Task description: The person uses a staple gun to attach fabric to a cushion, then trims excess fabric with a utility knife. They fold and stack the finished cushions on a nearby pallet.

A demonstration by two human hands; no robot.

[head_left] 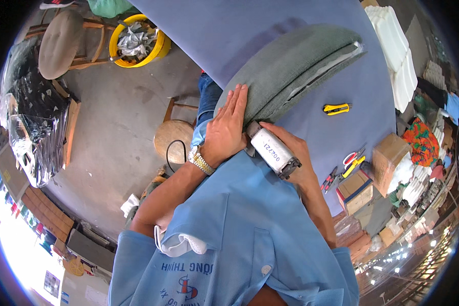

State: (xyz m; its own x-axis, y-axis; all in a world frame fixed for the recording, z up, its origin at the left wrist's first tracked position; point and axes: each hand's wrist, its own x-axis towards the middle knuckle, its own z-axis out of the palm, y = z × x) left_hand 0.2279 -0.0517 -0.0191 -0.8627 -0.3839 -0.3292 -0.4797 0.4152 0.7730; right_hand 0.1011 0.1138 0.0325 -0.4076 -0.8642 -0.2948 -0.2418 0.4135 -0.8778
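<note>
My left hand (228, 130) lies flat, fingers together, on the near end of a grey-green upholstered cushion (296, 66) that rests on a blue-covered table (270, 25). A metal watch sits on that wrist. My right hand (294, 153) grips a white pneumatic stapler (271, 149), whose nose presses against the cushion's edge right beside my left hand. Along the cushion's far edge a pale fabric seam shows.
A yellow utility knife (336, 108) lies on the table right of the cushion; scissors and pliers (349, 162) lie nearer the edge. A round wooden stool (173, 136) stands below left. A yellow bin (136, 41), cardboard boxes (359, 186) and white foam stacks (395, 46) surround the table.
</note>
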